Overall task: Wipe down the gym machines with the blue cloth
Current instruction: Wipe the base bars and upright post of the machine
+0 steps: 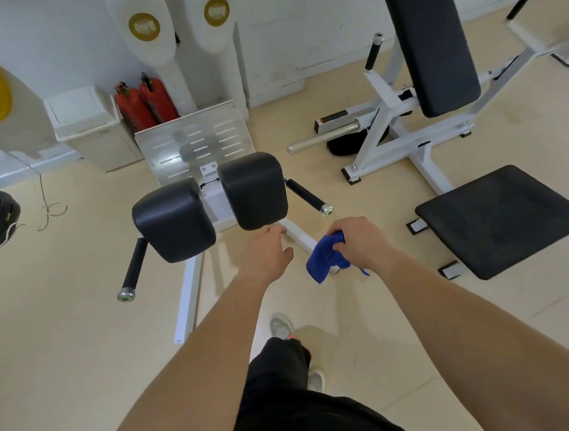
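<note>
Bunched in the right grip [357, 243] is the blue cloth [321, 263]: the fingers are curled round its upper part and a loose end is left hanging below the knuckles. The wad is judged to be gathered this way so that a thick fold can be pressed on a surface. It is held low, over the white frame tube [297, 236] of the twin-pad machine; whether it touches the tube cannot be told. The left grip [266, 254] is held out empty, its fingers relaxed, the fingertips near the lower edge of the right-hand black pad [253, 190], probably so that the machine can be steadied or felt for. Beside that pad its twin, the left-hand pad [173, 221], is mounted, and a black handle [309, 196] is set out to either side, with a slotted steel footplate [194, 144] behind. Both handles would have to be reached around when the pads are wiped. Well apart to the right a second white machine is seen, with an upright back pad [429, 37] and a low seat pad [503, 220]. Against the wall two red fire extinguishers [145, 100] and a white bin [93, 125] are stood.
</note>
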Available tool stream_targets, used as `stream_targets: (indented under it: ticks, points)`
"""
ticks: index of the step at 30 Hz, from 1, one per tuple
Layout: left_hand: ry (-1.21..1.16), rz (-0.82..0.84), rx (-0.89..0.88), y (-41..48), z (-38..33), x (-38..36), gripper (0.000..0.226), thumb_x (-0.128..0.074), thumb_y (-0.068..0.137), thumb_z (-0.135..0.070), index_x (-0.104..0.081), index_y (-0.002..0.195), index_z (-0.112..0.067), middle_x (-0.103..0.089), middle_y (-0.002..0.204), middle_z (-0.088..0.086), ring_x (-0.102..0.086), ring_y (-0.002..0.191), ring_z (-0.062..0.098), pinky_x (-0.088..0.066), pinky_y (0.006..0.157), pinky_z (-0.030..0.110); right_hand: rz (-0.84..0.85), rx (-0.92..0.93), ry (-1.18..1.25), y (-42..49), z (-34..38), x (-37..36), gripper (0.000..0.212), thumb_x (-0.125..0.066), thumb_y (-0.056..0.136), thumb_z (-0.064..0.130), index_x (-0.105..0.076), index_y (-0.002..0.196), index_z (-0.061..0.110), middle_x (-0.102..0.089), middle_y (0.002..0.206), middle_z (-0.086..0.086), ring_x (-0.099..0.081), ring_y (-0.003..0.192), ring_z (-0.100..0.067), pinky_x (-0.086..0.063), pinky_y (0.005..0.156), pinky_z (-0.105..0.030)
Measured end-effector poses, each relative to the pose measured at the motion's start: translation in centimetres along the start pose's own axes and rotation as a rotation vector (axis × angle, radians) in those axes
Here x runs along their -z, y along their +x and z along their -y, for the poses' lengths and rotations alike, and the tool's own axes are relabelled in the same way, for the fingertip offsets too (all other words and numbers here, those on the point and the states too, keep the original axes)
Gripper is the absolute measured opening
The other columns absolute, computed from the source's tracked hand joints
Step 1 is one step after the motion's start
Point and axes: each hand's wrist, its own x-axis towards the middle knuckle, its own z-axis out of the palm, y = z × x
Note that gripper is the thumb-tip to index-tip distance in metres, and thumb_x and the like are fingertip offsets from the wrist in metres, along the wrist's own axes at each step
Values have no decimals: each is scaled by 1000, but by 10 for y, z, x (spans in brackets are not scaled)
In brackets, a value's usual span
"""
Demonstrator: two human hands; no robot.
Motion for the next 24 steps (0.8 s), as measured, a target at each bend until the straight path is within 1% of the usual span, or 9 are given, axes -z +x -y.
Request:
stream_targets:
  ticks: [2, 5, 7, 9, 12, 15, 19, 22, 24]
  points:
    - [-15, -8, 1, 20, -7, -3, 47, -62, 94, -33, -48, 138, -26, -54, 133, -4, -60, 110, 16, -52, 94, 31, 2, -7, -19, 16, -9, 12, 29, -55, 87, 6, -66, 104, 26, -67, 101, 0, -64, 82, -19, -57, 73, -36]
    - [-44, 1, -11, 65, -20, -7, 46, -61, 95, -31, -48, 138, -25, -53, 133, -3, -58, 111, 15, -50, 93, 30, 30, -25, -49, 52, -22, 33, 30, -53, 87, 5, -66, 104, 26, -67, 98, 0, -65, 79, -19, -57, 69, -35]
    - [-55, 17, -30, 99, -34, -7, 45, -61, 95, -31, -48, 137, -25, -53, 131, -4, -59, 109, 15, -51, 92, 30, 37, -38, -71, 77, -30, 53, 33, -51, 85, 4, -67, 105, 24, -67, 99, -1, -65, 82, -22, -59, 73, -41]
    - [-59, 28, -39, 127, -49, -4, 44, -61, 94, -31, -49, 136, -25, -54, 130, -4, -59, 108, 15, -52, 92, 33, 30, -26, -107, 99, -35, 76, 32, -53, 86, 5, -67, 108, 22, -66, 103, -1, -63, 89, -23, -57, 80, -42]
    - [-56, 62, -71, 157, -73, 1, 43, -60, 95, -30, -51, 136, -23, -56, 128, -2, -59, 107, 16, -52, 92, 34, 8, -22, -141, 124, -45, 109, 27, -56, 88, 9, -67, 108, 24, -64, 104, 0, -60, 91, -22, -55, 80, -39]
    - [-68, 75, -67, 179, -90, 4, 44, -58, 95, -28, -49, 138, -23, -54, 134, -2, -59, 110, 17, -52, 92, 34, -3, -21, -159, 145, -54, 136, 26, -58, 89, 11, -66, 110, 24, -65, 105, -1, -61, 90, -23, -56, 82, -42]
    - [-78, 79, -33, 198, -106, 2, 44, -58, 94, -27, -49, 137, -23, -53, 134, -2, -58, 111, 17, -50, 91, 34, -2, 6, -154, 170, -70, 161, 28, -57, 89, 10, -68, 111, 23, -68, 98, -5, -64, 85, -23, -57, 80, -43]
    - [-92, 78, 35, 208, -120, -7, 43, -57, 94, -27, -49, 137, -24, -53, 134, -3, -58, 111, 17, -52, 91, 37, 24, 50, -158, 189, -88, 174, 32, -54, 87, 7, -68, 110, 24, -68, 93, -5, -66, 81, -25, -59, 77, -45]
    - [-105, 72, 79, 211, -134, -18, 43, -57, 94, -27, -49, 137, -24, -52, 134, -3, -58, 110, 17, -51, 90, 37, 50, 83, -156, 202, -104, 178, 34, -53, 85, 7, -67, 109, 26, -67, 89, -3, -66, 76, -24, -60, 74, -46]
